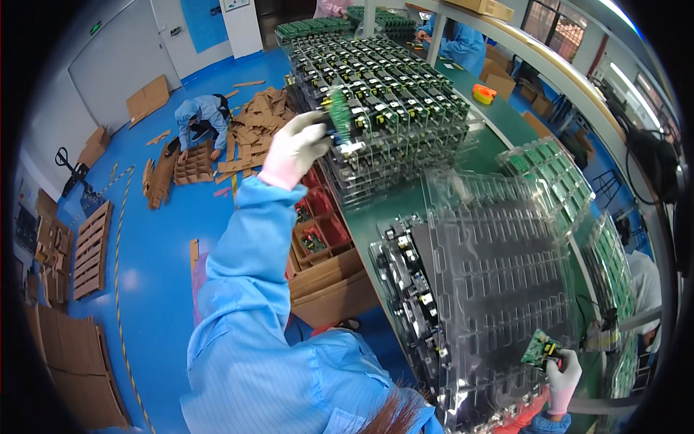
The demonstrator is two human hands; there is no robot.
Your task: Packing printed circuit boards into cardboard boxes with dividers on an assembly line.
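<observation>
The left hand (pixel 295 148), in a smooth white glove below a pale blue sleeve, has its fingers pinched on a small green circuit board (pixel 339 116) held upright at the near edge of the stacked clear plastic trays of boards (pixel 390 94); the right hand (pixel 564 376), also gloved, grips another small green circuit board (pixel 539 349) beside a glossy, ribbed, empty clear plastic tray (pixel 499 267) on the green bench (pixel 506 123).

Over on the blue floor (pixel 155 239) a person in a blue coat (pixel 199 119) crouches among flattened cardboard pieces (pixel 253 123). A wooden pallet (pixel 92 249) lies to the left. An open cardboard box (pixel 329 278) of red bins (pixel 322 217) stands beside the green counter (pixel 506 126), where an orange tape roll (pixel 483 92) sits.
</observation>
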